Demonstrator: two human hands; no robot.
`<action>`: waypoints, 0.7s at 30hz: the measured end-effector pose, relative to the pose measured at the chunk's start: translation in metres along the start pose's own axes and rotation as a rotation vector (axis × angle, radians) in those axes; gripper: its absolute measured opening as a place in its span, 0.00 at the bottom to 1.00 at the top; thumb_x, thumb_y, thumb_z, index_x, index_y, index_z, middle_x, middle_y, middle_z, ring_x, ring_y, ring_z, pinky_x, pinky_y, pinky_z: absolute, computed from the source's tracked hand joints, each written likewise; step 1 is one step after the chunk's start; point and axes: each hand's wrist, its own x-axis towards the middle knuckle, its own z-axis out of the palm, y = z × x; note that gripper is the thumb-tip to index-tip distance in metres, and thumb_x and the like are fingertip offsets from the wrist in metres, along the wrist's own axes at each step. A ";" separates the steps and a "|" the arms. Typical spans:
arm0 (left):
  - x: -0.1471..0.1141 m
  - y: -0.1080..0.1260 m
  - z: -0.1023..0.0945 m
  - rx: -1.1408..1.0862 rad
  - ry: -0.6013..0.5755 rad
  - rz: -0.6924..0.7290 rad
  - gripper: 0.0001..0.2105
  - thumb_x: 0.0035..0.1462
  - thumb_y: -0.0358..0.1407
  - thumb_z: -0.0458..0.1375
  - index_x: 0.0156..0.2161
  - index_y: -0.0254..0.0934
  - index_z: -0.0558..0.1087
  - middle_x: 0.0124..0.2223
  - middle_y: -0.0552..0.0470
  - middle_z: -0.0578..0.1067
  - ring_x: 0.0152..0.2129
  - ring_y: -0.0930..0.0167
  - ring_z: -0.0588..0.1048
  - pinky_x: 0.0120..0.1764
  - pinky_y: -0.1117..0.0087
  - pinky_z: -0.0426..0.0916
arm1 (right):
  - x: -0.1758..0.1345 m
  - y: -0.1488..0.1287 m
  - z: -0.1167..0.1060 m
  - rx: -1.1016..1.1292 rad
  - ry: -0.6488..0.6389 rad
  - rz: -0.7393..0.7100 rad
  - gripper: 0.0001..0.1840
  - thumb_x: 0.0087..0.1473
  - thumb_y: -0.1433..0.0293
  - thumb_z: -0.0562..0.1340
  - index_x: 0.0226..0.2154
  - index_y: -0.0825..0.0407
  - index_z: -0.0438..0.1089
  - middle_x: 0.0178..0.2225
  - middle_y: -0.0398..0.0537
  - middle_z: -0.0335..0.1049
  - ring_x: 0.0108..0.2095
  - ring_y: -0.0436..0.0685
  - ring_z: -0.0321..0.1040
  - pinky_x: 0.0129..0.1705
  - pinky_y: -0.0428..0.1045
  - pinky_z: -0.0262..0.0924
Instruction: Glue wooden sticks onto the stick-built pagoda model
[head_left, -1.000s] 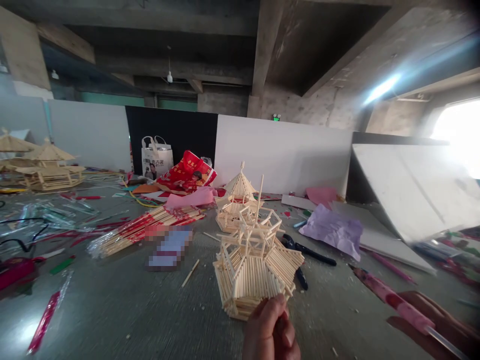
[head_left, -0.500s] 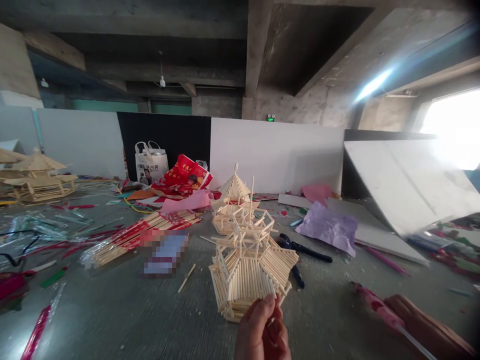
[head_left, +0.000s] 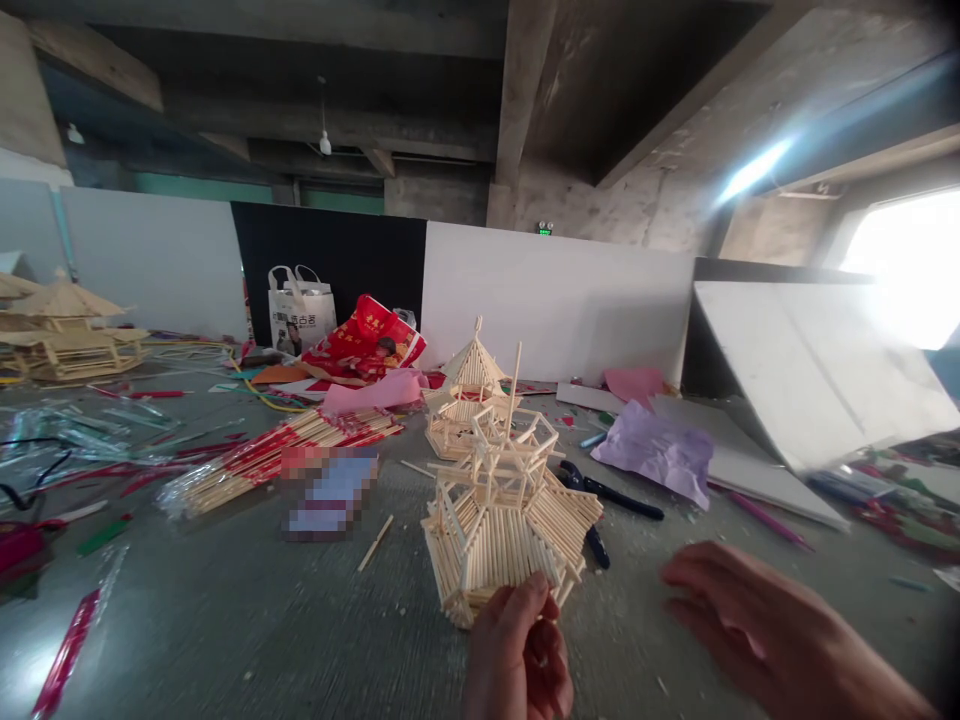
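Observation:
A small pagoda model (head_left: pixel 510 540) of pale wooden sticks stands on the table in front of me, with a slatted lower roof, an open frame above and one tall upright stick. My left hand (head_left: pixel 521 645) pinches the near right edge of its lower roof; whether a loose stick is also between the fingertips is hidden. To the right, apart from the model, my right hand (head_left: pixel 772 630) is blurred, its fingers stretched out and a gap before the thumb. No glue gun shows in it. Behind the model stands a second stick pagoda (head_left: pixel 474 372) with a pointed roof.
Dark-handled pliers (head_left: pixel 622 500) lie right of the model, by crumpled purple paper (head_left: pixel 656 450). On the left are a bundle of sticks (head_left: pixel 255 465), a blurred-out flat object (head_left: pixel 330 495) and a single stick (head_left: pixel 375 543). White boards (head_left: pixel 555 300) stand behind.
My right hand has moved left and inward, and the pink glue gun it held is out of sight. My left hand stays at the roof edge. The view has shifted slightly.

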 end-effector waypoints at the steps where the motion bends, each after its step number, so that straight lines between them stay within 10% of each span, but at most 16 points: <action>1: 0.001 0.000 0.000 0.006 0.001 -0.006 0.18 0.39 0.46 0.67 0.21 0.34 0.67 0.11 0.59 0.63 0.06 0.82 0.57 0.08 0.82 0.51 | 0.009 -0.011 0.006 0.019 -0.051 -0.055 0.09 0.58 0.65 0.56 0.39 0.50 0.67 0.35 0.45 0.68 0.33 0.50 0.67 0.33 0.44 0.65; 21: 0.001 0.007 0.010 0.127 0.047 -0.013 0.22 0.36 0.51 0.66 0.14 0.35 0.63 0.08 0.60 0.59 0.04 0.80 0.57 0.10 0.79 0.47 | 0.050 -0.047 0.032 -0.026 -0.168 -0.401 0.13 0.57 0.80 0.50 0.35 0.61 0.69 0.30 0.52 0.68 0.29 0.55 0.64 0.27 0.52 0.64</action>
